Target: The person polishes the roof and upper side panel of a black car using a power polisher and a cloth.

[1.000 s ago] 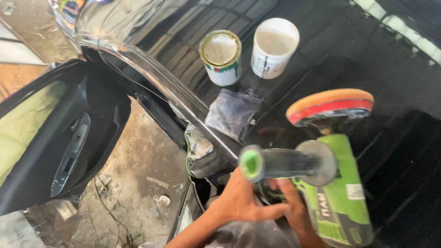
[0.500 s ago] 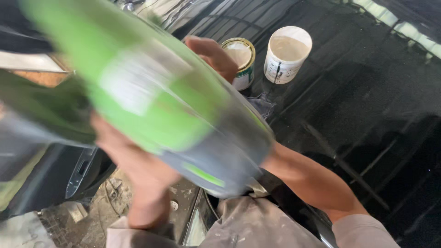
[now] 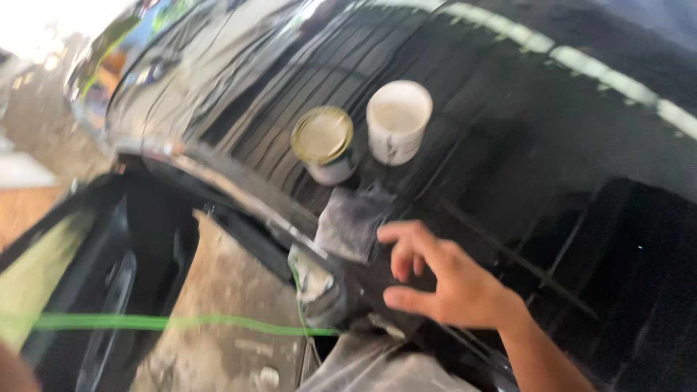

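Note:
My right hand (image 3: 443, 279) hovers just above the glossy black car body (image 3: 552, 189), fingers spread and holding nothing. Its fingertips are right next to a crumpled grey cloth (image 3: 352, 221) lying on the panel. Beyond the cloth stand a small tin with a gold rim (image 3: 323, 141) and a white tub (image 3: 399, 120), side by side. My left hand cannot be made out; only a skin-coloured blur shows in the bottom-left corner. A thin green cord (image 3: 181, 323) runs across the lower left.
The open black car door (image 3: 109, 290) fills the lower left over a dusty concrete floor (image 3: 232, 305). A grey-smeared, taped-up part (image 3: 316, 287) sits at the panel's edge near my hand. Grey fabric (image 3: 377, 370) lies below.
The green polishing machine, held in both hands a second ago, swung past the camera and is out of view. My right hand is now free and open beside the cloth.

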